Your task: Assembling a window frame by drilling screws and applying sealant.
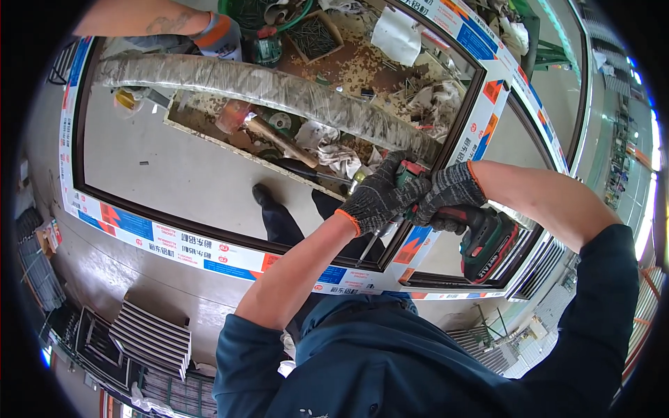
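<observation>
Both my hands wear dark grey knitted gloves with orange cuffs and are closed around a red, black and green cordless drill (490, 252). My left hand (382, 197) wraps the front part of its body. My right hand (453, 194) grips it behind, beside the handle and battery. A long thin bit (371, 245) points down and left from the drill, close to the inner corner of a dark window frame (233, 240) covered in printed protective film. I cannot tell whether the tip touches the frame.
Beyond the frame, a workbench tray (230, 152) holds a hammer (282, 139), rags and scraps. A film-wrapped bar (244, 82) crosses above it. Another person's gloved hand (221, 40) is at the upper left, near a box of screws (315, 38). Slatted panels (150, 336) stand lower left.
</observation>
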Motion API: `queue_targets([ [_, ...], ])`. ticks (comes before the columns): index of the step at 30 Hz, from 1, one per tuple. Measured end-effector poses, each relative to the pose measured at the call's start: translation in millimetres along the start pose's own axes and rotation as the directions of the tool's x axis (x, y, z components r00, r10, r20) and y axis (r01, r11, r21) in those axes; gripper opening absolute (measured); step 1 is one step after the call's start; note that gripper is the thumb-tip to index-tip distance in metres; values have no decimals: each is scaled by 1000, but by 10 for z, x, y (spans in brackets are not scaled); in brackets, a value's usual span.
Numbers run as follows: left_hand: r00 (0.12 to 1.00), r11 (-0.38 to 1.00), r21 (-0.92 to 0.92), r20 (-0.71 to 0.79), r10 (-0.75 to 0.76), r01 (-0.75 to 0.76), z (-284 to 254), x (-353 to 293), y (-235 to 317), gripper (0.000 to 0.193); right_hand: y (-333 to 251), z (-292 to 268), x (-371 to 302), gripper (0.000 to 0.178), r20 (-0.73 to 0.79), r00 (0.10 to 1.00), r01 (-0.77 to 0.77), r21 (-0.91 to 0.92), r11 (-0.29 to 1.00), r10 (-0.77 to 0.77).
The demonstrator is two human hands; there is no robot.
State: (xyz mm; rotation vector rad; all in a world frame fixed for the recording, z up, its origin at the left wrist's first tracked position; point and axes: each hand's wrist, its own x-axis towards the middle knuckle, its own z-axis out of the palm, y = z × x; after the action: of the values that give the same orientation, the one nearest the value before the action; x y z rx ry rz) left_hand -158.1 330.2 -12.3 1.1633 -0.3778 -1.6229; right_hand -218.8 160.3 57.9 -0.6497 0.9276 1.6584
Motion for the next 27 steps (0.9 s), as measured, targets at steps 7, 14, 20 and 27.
queue_targets([
  [7,998,989,-138,21,63,-59,26,-66,-63,53,59,26,94,14,3,1000,13,3,1000,-13],
  [14,997,973,-225,30,66,-57,42,-162,-50,63,83,53,179,9,2,996,86,26,996,-86],
  [20,998,983,-171,10,66,-64,76,-235,-144,66,113,125,202,9,-57,995,86,25,996,-84],
  [27,981,952,-240,-72,179,-192,142,-334,-212,65,90,155,175,10,-49,997,62,5,998,-61],
])
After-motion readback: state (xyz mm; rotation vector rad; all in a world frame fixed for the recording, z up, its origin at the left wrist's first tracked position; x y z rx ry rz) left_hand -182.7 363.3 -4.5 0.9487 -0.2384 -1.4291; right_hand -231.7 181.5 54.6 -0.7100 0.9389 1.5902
